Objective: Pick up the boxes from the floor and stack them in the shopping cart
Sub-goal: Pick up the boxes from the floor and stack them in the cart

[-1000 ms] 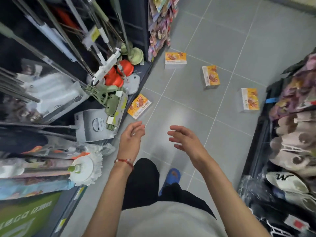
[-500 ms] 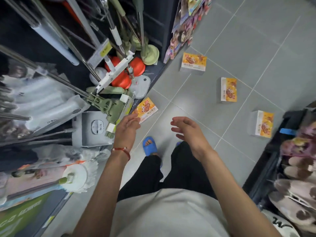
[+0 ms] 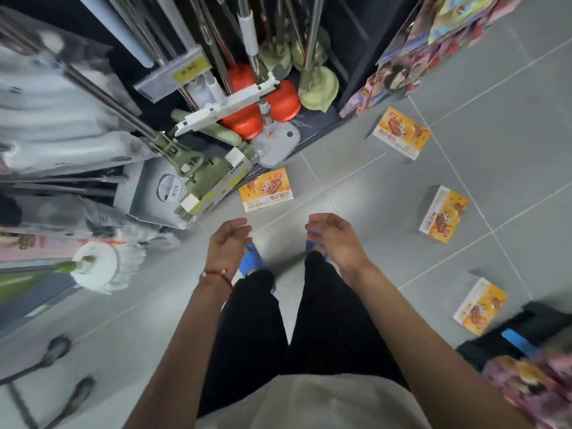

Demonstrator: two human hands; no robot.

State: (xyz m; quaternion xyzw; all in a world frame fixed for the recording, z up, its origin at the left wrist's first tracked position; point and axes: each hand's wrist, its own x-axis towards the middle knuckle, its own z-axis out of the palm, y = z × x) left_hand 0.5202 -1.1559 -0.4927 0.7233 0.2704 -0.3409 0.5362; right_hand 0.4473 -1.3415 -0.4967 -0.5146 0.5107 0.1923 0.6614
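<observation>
Several orange and yellow boxes lie on the grey tiled floor. The nearest box (image 3: 266, 189) rests flat just ahead of my hands, against the left shelf's base. A second box (image 3: 401, 137) lies farther ahead, a third box (image 3: 443, 214) to the right, and a fourth box (image 3: 480, 305) at the lower right. My left hand (image 3: 227, 241) and my right hand (image 3: 332, 235) hover side by side above my feet, palms down, fingers loosely curled, holding nothing. The shopping cart's body is out of view.
Mops (image 3: 102, 267), brooms and red plungers (image 3: 280, 102) crowd the shelf on the left and jut into the aisle. Colourful packets (image 3: 402, 72) hang ahead. A dark rack (image 3: 520, 329) with goods stands at the right. Wheels and a frame (image 3: 55, 348) show at bottom left.
I have stepped forward, so the boxes now lie nearer and lower in view. Both hands stay empty and have come closer to the nearest box.
</observation>
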